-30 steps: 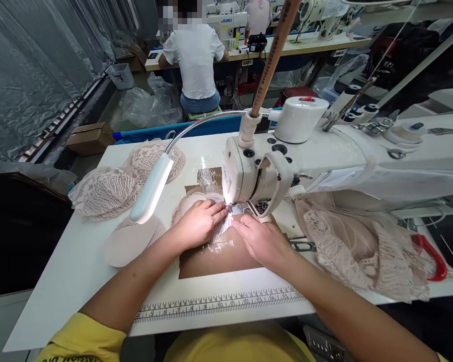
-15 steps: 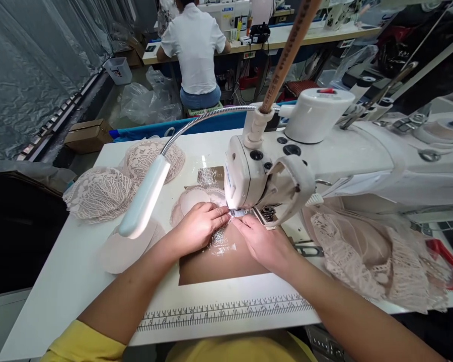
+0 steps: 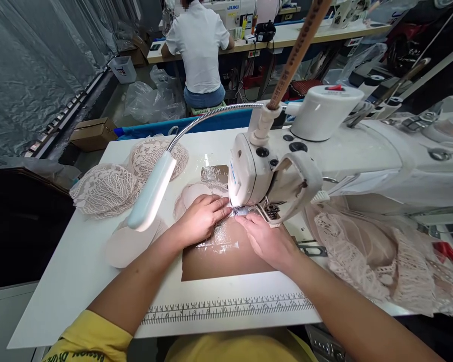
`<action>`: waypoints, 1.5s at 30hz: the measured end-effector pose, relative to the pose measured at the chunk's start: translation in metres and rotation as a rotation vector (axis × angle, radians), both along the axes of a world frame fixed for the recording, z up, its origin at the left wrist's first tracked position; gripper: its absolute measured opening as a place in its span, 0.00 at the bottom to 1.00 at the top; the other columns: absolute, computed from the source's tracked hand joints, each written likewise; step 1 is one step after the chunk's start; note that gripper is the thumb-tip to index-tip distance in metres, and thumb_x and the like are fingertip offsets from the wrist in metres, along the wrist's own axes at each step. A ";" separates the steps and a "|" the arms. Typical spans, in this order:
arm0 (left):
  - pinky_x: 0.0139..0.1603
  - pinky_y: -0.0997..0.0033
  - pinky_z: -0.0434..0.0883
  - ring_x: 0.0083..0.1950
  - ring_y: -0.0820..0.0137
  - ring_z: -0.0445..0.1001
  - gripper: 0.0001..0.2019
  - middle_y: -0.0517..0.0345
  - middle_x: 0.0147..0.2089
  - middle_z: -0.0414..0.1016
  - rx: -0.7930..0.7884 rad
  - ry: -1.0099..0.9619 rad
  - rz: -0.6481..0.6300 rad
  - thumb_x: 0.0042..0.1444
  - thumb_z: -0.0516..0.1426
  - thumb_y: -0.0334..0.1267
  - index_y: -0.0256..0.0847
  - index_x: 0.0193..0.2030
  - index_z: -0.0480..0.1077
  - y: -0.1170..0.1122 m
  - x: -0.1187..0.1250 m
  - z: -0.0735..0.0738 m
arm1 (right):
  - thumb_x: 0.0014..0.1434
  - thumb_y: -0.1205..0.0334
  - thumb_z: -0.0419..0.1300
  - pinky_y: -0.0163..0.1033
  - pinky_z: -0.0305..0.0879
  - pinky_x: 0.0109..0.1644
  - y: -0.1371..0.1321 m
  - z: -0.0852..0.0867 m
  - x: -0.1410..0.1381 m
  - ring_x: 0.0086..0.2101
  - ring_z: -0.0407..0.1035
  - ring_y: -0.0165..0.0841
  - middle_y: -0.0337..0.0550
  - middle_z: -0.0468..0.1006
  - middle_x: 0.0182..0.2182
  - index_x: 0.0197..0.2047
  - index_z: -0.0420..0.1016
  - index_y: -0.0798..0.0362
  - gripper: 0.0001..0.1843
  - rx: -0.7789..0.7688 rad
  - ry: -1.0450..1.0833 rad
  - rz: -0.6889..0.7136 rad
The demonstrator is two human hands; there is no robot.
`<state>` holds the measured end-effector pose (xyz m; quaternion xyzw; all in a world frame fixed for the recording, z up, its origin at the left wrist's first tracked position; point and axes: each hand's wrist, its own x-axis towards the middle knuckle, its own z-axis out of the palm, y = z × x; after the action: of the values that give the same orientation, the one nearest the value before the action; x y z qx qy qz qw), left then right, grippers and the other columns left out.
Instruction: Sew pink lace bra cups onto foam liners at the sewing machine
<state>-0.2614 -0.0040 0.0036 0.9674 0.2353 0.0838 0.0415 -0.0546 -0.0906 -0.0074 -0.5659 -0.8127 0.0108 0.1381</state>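
At the presser foot (image 3: 241, 211) of a white sewing machine (image 3: 243, 173), both my hands work close together. My left hand (image 3: 204, 218) is closed, fingers bent together on a pale pink lace bra cup (image 3: 189, 193) whose inner part it covers. My right hand (image 3: 270, 241) sits just right of the foot, thumb and fingers drawn together in a pinch; what lies between them is hidden. Beneath the hands is a brown sheet (image 3: 226, 264) with shiny clear tape (image 3: 221, 241) on the white table (image 3: 71, 281). The needle point is lost in glare.
Lace cups (image 3: 105, 191) and smooth pale cups (image 3: 130, 246) lie at left under a gooseneck lamp (image 3: 151, 193). Lace garments (image 3: 362, 256) and red-handled scissors (image 3: 451, 261) are at right. A printed ruler (image 3: 226, 309) runs along the front. Another person (image 3: 200, 48) sits ahead.
The whole view has shifted slightly, with the scene moving a little rightward. My hands stay at the presser foot, the left one lying a touch flatter over the lace.
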 end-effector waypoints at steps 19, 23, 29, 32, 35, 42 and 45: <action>0.38 0.64 0.69 0.39 0.64 0.69 0.12 0.47 0.39 0.71 -0.041 0.077 0.131 0.64 0.47 0.34 0.34 0.38 0.71 -0.038 0.009 0.016 | 0.62 0.68 0.49 0.38 0.62 0.39 0.001 -0.001 0.006 0.36 0.70 0.36 0.47 0.78 0.34 0.47 0.76 0.51 0.16 0.040 -0.009 -0.050; 0.46 0.60 0.69 0.48 0.60 0.68 0.15 0.45 0.52 0.71 -0.041 0.034 0.061 0.64 0.47 0.36 0.33 0.52 0.69 -0.039 0.009 0.010 | 0.62 0.68 0.49 0.38 0.62 0.40 0.000 -0.004 0.008 0.36 0.70 0.36 0.47 0.78 0.35 0.47 0.76 0.51 0.17 0.049 0.002 -0.050; 0.45 0.59 0.69 0.47 0.59 0.68 0.19 0.46 0.61 0.67 -0.025 0.089 0.038 0.65 0.46 0.37 0.35 0.58 0.66 -0.042 0.009 0.012 | 0.60 0.70 0.51 0.36 0.60 0.35 -0.003 0.003 0.005 0.35 0.69 0.34 0.44 0.78 0.42 0.50 0.74 0.49 0.19 0.041 -0.036 0.010; 0.44 0.58 0.69 0.47 0.59 0.67 0.20 0.45 0.62 0.66 -0.030 0.089 0.038 0.64 0.47 0.37 0.33 0.59 0.66 -0.042 0.009 0.013 | 0.59 0.71 0.50 0.35 0.58 0.30 -0.005 0.007 0.000 0.32 0.68 0.32 0.43 0.78 0.42 0.51 0.74 0.48 0.20 0.009 -0.086 0.013; 0.45 0.57 0.69 0.47 0.58 0.67 0.20 0.44 0.62 0.65 -0.037 0.072 0.039 0.64 0.47 0.38 0.32 0.60 0.65 -0.041 0.010 0.010 | 0.59 0.72 0.50 0.36 0.57 0.30 -0.004 0.007 -0.003 0.32 0.67 0.32 0.44 0.77 0.43 0.52 0.74 0.49 0.21 0.011 -0.114 -0.006; 0.48 0.57 0.68 0.49 0.58 0.67 0.20 0.44 0.62 0.65 -0.047 0.059 0.065 0.64 0.48 0.39 0.34 0.60 0.65 -0.036 0.010 0.010 | 0.59 0.73 0.50 0.37 0.56 0.29 -0.004 0.004 -0.001 0.30 0.66 0.32 0.44 0.77 0.42 0.50 0.75 0.52 0.20 0.045 -0.079 -0.010; 0.47 0.60 0.68 0.48 0.60 0.69 0.17 0.45 0.56 0.70 -0.062 0.083 0.130 0.64 0.48 0.38 0.36 0.56 0.68 -0.032 0.004 0.025 | 0.60 0.72 0.48 0.36 0.57 0.30 -0.006 0.004 0.001 0.29 0.65 0.32 0.45 0.77 0.36 0.48 0.76 0.54 0.18 0.045 0.006 0.042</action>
<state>-0.2578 -0.0363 0.0287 0.9511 0.3014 0.0387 0.0559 -0.0535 -0.0965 -0.0031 -0.5454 -0.8241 -0.0031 0.1530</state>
